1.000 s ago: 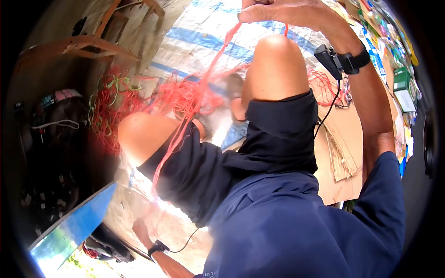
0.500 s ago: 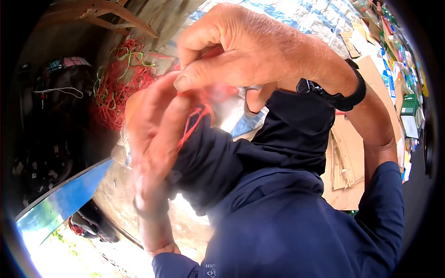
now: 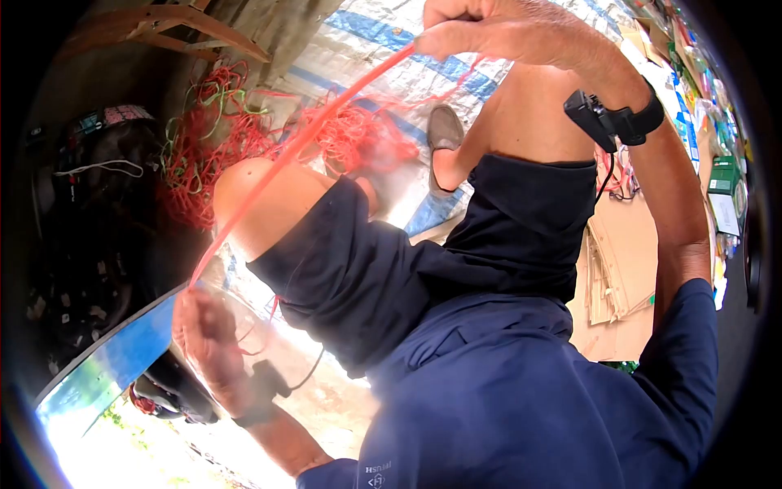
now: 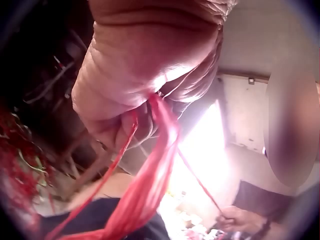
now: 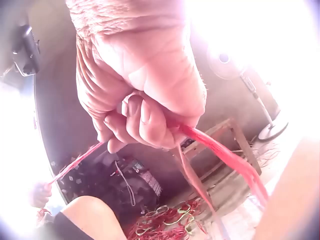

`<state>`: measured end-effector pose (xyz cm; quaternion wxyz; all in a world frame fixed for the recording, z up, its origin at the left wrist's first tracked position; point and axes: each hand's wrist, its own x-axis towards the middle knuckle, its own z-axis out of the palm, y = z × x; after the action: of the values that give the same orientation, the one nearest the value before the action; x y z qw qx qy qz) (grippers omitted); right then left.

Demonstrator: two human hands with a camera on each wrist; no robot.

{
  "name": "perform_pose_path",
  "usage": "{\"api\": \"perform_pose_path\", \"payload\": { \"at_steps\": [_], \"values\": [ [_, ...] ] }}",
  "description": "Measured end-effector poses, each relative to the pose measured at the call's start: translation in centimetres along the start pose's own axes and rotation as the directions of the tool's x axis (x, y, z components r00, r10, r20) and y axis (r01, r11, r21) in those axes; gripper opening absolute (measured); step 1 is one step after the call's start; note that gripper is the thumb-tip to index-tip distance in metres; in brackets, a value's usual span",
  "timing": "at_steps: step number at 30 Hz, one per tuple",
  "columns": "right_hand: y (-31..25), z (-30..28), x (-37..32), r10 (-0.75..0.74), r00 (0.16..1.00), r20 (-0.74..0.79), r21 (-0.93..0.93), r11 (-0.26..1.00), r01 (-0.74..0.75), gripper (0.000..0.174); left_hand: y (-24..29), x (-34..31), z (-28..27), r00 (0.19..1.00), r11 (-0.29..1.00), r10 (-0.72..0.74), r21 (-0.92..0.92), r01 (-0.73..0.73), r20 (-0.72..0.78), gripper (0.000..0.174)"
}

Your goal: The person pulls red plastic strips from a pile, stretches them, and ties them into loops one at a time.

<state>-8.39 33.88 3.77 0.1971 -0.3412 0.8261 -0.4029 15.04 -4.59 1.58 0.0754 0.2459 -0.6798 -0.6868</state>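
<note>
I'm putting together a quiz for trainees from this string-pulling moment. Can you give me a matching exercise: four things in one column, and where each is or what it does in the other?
Things
1. right hand
2. left hand
3. red string pile
4. cardboard

Places or states
A. lies on the striped mat beyond the knees
B. grips the near end of the taut red strand
C. lies flat on the ground beside the right thigh
D. grips the strand's far end, out past the right knee

Pairs: 1-D, 2-B, 3-A, 4-C
</note>
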Motion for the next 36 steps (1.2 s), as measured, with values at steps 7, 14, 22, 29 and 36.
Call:
{"api": "perform_pose_path", "payload": {
  "at_steps": [7, 14, 22, 29, 36],
  "values": [
    [2.5, -0.6, 0.0, 0.042, 0.999, -0.003, -0.034, 0.999, -0.042, 0.030, -6.4, -2.8, -15.2, 0.937, 0.872, -0.048, 0.443, 0.208, -0.345, 0.026],
    [2.1, 0.1, 0.8, -0.052, 0.991, 0.127, 0.001, 0.999, 0.052, 0.031, -11.6, -5.6, -23.7, 0.922, 0.301, -0.341, 0.908, 0.291, -0.183, 0.023],
    [-3.2, 3.4, 2.5, 0.039, 0.989, 0.140, 0.098, 0.994, -0.053, 0.036, 0.1, -1.2, -0.9, 0.968, 0.863, 0.249, 0.448, -0.234, 0.026, 0.046],
    [-4.2, 8.4, 3.0, -0.061, 0.991, 0.116, 0.243, 0.970, 0.031, 0.028, 1.8, 1.0, 13.9, 0.851, 0.976, 0.098, 0.116, -0.183, 0.516, 0.039],
    [-0.2, 7.9, 2.8, -0.085, 0.994, 0.064, 0.263, 0.962, 0.066, 0.035, 0.2, 2.1, 10.4, 0.930, 0.983, 0.061, 0.140, -0.119, 0.362, 0.026]
  ]
}}
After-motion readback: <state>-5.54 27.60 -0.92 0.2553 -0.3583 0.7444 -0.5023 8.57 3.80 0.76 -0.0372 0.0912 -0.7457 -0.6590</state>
